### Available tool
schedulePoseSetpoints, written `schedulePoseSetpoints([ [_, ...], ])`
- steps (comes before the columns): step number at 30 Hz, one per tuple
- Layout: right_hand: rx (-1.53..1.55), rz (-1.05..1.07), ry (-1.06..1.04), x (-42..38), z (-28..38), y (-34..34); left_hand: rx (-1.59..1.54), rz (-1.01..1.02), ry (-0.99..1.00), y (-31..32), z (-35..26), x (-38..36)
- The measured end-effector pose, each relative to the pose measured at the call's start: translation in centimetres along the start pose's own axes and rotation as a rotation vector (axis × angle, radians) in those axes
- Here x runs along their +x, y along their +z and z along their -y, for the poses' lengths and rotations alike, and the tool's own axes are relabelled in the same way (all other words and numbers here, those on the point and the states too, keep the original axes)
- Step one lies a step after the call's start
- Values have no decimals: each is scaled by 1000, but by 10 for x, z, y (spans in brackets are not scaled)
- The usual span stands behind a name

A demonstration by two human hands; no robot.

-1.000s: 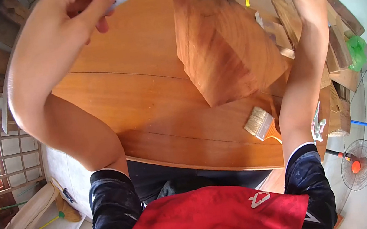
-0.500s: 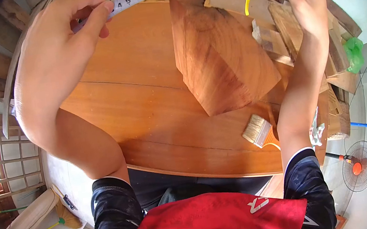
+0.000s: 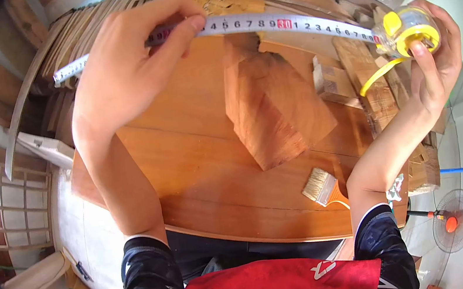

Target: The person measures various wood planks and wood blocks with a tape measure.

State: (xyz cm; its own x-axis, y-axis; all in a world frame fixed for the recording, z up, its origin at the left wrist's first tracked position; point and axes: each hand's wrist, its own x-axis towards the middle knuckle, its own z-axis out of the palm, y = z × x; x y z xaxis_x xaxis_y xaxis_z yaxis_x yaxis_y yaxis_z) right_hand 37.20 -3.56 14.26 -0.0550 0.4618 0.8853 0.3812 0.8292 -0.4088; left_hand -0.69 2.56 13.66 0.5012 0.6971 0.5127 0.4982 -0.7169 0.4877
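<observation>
A tape measure (image 3: 418,29) with a clear and yellow case rests in my right hand (image 3: 439,65), the thumb against its side and a yellow strap hanging down. Its white blade (image 3: 315,25) stretches out to the left. My left hand (image 3: 137,63) pinches the blade between thumb and fingers, near the low twenties, and the free end sticks out to the left past that hand. Below the blade, a large angular block of reddish-brown wood (image 3: 273,103) stands on the orange-brown wooden table (image 3: 198,161). Neither hand touches the block.
A paintbrush (image 3: 323,186) lies near the table's front edge. Offcuts and boards (image 3: 373,77) lie along the right side, and wooden slats (image 3: 75,39) are stacked behind. A fan (image 3: 454,221) stands at the lower right, a broom (image 3: 77,287) at the lower left.
Both hands have shifted right and slightly lower in view with the tape measure. The blade's free end now shows left of my left hand. The view has tilted up a little.
</observation>
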Motion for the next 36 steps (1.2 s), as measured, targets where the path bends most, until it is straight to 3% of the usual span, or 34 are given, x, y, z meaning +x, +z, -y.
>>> schedulePoseSetpoints([
  [3,143,-141,-38,-5,9,-8,-147,-24,53,8,-9,1],
  [7,245,41,161,-6,20,-4,-96,2,118,12,-7,4],
  [9,78,179,390,-13,36,-4,-22,14,85,11,-6,4],
  [12,0,266,470,-27,50,-4,-1,14,110,15,-2,7],
  [17,4,133,385,-72,63,-13,-15,-77,253,30,15,16],
  [20,13,229,390,-77,78,-15,-36,-46,262,30,16,19],
  [22,-150,332,473,-70,96,-13,4,-32,257,30,18,19],
  [31,-343,361,576,-58,121,-15,-15,-39,187,25,27,17],
  [36,-356,364,446,-64,123,-23,-39,-31,211,22,24,18],
])
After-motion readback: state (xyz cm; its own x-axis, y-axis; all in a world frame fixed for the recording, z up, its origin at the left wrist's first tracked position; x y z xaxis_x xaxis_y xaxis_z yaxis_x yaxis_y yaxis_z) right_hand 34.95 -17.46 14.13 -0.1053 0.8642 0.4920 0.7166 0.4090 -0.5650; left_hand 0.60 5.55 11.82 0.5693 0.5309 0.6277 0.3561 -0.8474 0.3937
